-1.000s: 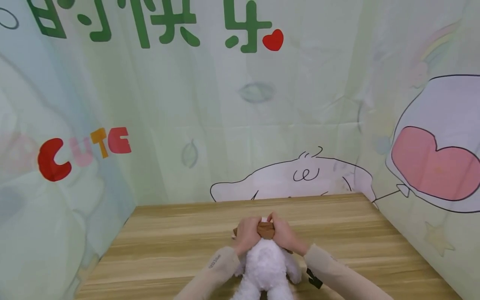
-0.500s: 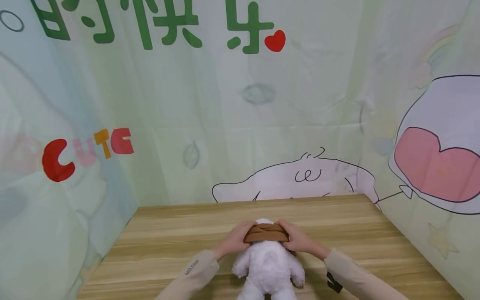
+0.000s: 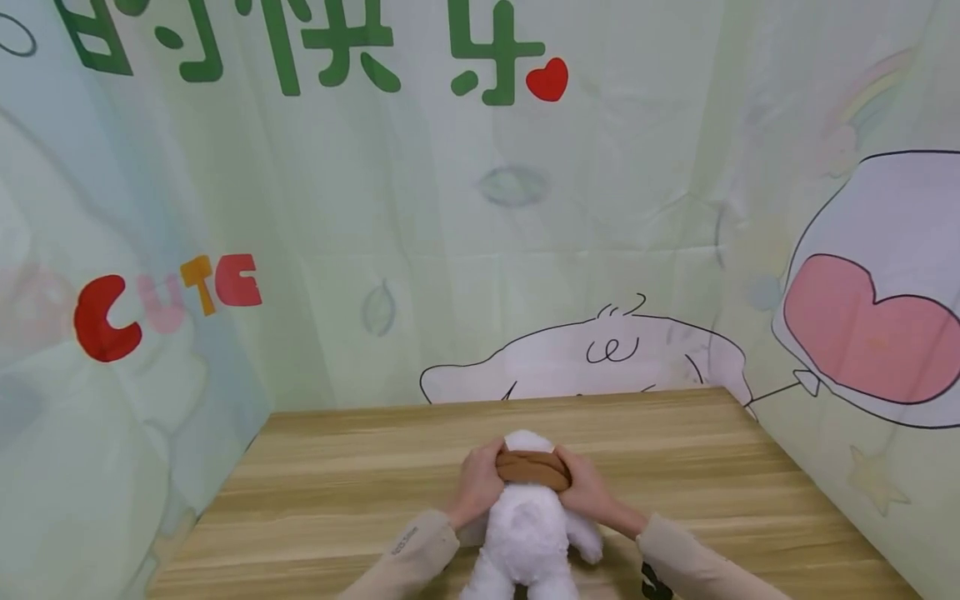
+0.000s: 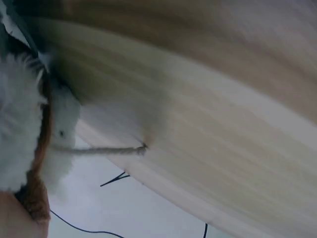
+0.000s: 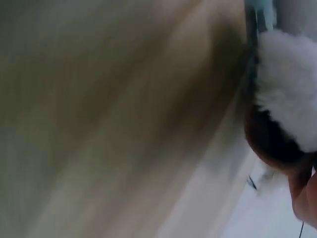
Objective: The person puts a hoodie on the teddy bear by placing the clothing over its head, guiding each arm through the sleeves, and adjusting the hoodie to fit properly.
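Grips one brown band (image 3: 534, 471) from two sides, with left hand (image 3: 478, 484) and right hand (image 3: 590, 488); shows one white plush toy (image 3: 527, 535) between them.

Low in the frame, right of centre, I saw the left grip (image 3: 480, 482) and right grip (image 3: 588, 490) hold either side of a brown band (image 3: 534, 470) across a white plush toy (image 3: 528, 533) on the wood-grained counter (image 3: 360, 467); a backdrop (image 3: 330, 192) with green characters (image 3: 347, 38) filled the upper frame.

- Soft, even light is washing over the far pale-green printed fabric backdrop (image 3: 420, 208).
- Both wrist views are running dim, the right blurring the light-brown wood-grain tabletop (image 5: 148, 148).
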`<state>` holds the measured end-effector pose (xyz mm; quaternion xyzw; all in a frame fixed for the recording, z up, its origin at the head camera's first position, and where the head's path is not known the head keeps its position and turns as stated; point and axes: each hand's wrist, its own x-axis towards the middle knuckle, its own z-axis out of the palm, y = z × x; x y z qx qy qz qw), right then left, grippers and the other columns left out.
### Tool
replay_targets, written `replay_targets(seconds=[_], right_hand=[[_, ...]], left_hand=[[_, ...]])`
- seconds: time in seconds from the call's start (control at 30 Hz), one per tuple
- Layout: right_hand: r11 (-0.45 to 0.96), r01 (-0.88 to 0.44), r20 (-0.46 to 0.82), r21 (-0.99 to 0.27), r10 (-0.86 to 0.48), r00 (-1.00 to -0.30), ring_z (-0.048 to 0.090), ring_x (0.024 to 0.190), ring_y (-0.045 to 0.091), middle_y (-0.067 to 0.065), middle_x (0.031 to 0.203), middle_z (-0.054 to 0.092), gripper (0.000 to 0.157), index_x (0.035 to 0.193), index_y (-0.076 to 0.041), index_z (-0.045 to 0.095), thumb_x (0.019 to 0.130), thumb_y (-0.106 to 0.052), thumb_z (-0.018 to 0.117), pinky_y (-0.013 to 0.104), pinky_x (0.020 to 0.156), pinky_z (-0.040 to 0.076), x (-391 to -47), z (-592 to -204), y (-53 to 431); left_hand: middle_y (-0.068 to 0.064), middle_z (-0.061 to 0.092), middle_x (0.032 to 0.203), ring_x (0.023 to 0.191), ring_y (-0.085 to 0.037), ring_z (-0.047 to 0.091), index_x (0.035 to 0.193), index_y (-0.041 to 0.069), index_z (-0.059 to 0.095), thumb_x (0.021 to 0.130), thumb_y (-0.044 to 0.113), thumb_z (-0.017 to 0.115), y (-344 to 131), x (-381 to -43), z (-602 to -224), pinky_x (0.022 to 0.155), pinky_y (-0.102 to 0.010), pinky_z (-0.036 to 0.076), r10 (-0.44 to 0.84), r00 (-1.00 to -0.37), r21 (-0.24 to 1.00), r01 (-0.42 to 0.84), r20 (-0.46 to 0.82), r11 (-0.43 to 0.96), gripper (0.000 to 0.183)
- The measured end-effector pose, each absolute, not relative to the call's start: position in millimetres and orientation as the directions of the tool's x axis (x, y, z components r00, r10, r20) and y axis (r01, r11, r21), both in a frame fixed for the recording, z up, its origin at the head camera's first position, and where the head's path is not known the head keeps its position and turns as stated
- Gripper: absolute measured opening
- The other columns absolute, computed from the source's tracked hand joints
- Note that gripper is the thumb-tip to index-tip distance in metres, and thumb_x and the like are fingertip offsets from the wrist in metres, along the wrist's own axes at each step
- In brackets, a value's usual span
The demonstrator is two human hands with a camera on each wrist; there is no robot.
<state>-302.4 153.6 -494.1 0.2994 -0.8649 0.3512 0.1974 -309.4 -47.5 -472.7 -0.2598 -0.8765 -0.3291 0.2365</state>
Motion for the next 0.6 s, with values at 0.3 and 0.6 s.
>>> replay_targets(seconds=[0.3, 0.6], right_hand=[[0.769, -0.637, 0.733, -0.051, -0.405, -0.547, 0.042, 0.067, 0.013, 0.01, 0.088, 0.041, 0.052, 0.103, -0.006, 0.05, 0.056, 0.002, 0.069, 0.02, 0.051, 0.037, -288.5, -489.9, 156.0], [0.603, -0.781, 0.665, -0.161, -0.518, -0.537, 0.052, 0.068, 0.007, 0.006, 0.09, 0.058, 0.033, 0.103, -0.004, 0.058, 0.072, -0.002, 0.067, 0.014, 0.055, 0.043, -282.0, -485.3, 166.3]], left_hand=[[-0.008, 0.039, 0.084, 0.072, -0.022, 0.035, 0.087, 0.013, 0.045, 0.082, -0.001, 0.046, -55.6, -308.7, -471.9, 0.059, -0.03, 0.026, 0.513, -0.328, -0.314, 0.502, 0.793, 0.806, 0.014], [-0.008, 0.054, 0.088, 0.074, -0.019, 0.051, 0.101, 0.006, 0.061, 0.092, 0.002, 0.035, -70.6, -290.2, -472.6, 0.062, -0.029, 0.045, 0.638, -0.394, -0.279, 0.661, 0.661, 0.697, 0.028]])
